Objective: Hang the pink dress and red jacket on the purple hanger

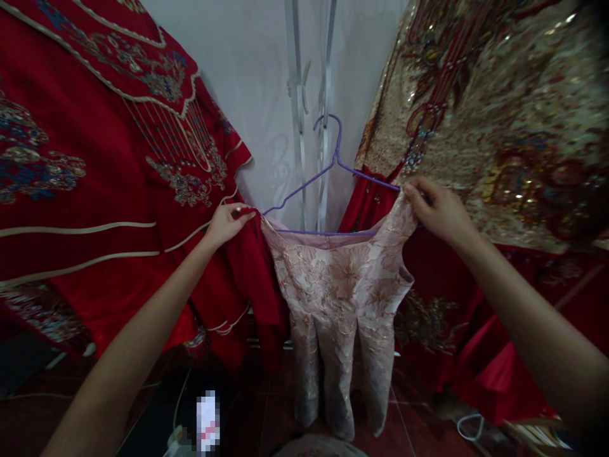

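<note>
A pale pink floral brocade dress (340,273) hangs from a purple hanger (304,185), whose hook is at a metal strip on the wall. With thumb and fingers, my right hand (435,206) pinches the dress's right shoulder at the hanger's end. My left hand (229,222) is closed at the other end, its fingertips on a fold of red cloth (257,273) right beside the dress's left shoulder. Whether those fingers also catch the dress cannot be made out. Below the waist, the dress falls in several narrow folds.
Red embroidered garments (118,158) with cream trim hang on the left. A gold sequined garment (476,127) with red tassels hangs on the right. Behind are metal strips (295,76) on a pale wall. Dark red floor tiles (404,412) and a white cable loop (470,427) show below.
</note>
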`<state>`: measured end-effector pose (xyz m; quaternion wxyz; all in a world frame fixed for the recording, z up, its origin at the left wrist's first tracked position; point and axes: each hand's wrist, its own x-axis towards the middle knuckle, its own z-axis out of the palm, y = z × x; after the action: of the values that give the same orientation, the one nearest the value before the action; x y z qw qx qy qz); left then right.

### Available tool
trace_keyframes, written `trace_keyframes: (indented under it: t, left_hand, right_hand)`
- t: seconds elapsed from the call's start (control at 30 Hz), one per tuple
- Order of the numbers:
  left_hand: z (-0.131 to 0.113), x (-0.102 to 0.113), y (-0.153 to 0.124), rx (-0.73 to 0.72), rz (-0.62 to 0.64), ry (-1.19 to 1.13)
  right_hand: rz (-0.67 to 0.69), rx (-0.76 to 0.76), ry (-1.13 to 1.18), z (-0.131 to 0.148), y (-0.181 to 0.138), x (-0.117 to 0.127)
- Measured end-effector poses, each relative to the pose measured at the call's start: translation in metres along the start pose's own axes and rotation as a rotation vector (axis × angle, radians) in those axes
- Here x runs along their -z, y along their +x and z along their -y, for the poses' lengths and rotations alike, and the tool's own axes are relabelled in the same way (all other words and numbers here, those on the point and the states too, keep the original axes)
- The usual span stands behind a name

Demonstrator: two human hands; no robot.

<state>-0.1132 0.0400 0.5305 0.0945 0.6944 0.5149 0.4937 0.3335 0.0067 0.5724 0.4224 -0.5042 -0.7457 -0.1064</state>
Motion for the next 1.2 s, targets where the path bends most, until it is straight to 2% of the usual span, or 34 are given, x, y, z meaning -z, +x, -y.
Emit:
trace_keyframes:
  t: [0.2,0.27,0.37,0.5,0.57,0.63,0.7,0.77,0.83,0.93,1.03,1.13,1.2]
  left_hand:
    - [-0.047,-0.021,0.009,-0.091,0.035,-0.1]
    - [-0.052,-0.024,0.01,-0.144,0.02,-0.124]
    - [-0.037,-0.014,0.012,-0.181,-0.133,-0.09]
    - [-0.005,0.017,0.015,-0.021,-0.344,-0.03]
    - [-0.002,0.028,0.017,0.056,-0.425,-0.055]
    - [-0.014,0.029,0.018,0.13,-0.445,-0.151]
    - [-0.035,0.021,0.02,0.186,-0.385,-0.283]
    - [-0.06,0.006,0.022,0.177,-0.265,-0.412]
    - [-0.083,-0.007,0.026,0.128,-0.174,-0.538]
    - [-0.106,-0.018,0.03,0.019,-0.119,-0.703]
    - [-0.116,-0.022,0.03,-0.012,-0.073,-0.856]
    - [-0.115,-0.028,0.028,0.044,0.071,-0.969]
    - [-0.112,-0.032,0.027,0.08,0.153,-1.015]
  right_hand:
    - [0.044,0.015,0.059,0.006,-0.006,0.002]
    - [0.063,-0.005,0.092,0.004,-0.007,0.0]
    - [0.105,-0.035,0.19,-0.001,-0.008,-0.01]
    - [0.106,-0.091,0.283,-0.006,-0.005,-0.022]
    - [0.085,-0.099,0.309,-0.006,-0.002,-0.024]
    - [0.084,-0.087,0.334,-0.006,0.0,-0.022]
    - [0.092,-0.079,0.351,-0.005,0.001,-0.02]
    - [0.097,-0.083,0.364,-0.005,0.002,-0.018]
    - [0.104,-0.089,0.379,-0.004,0.002,-0.015]
    - [0.149,-0.099,0.412,-0.003,0.004,-0.011]
    - [0.197,-0.129,0.429,-0.005,0.01,-0.007]
    - [0.252,-0.176,0.416,-0.009,0.02,-0.003]
    - [0.354,-0.237,0.436,-0.01,0.03,-0.002]
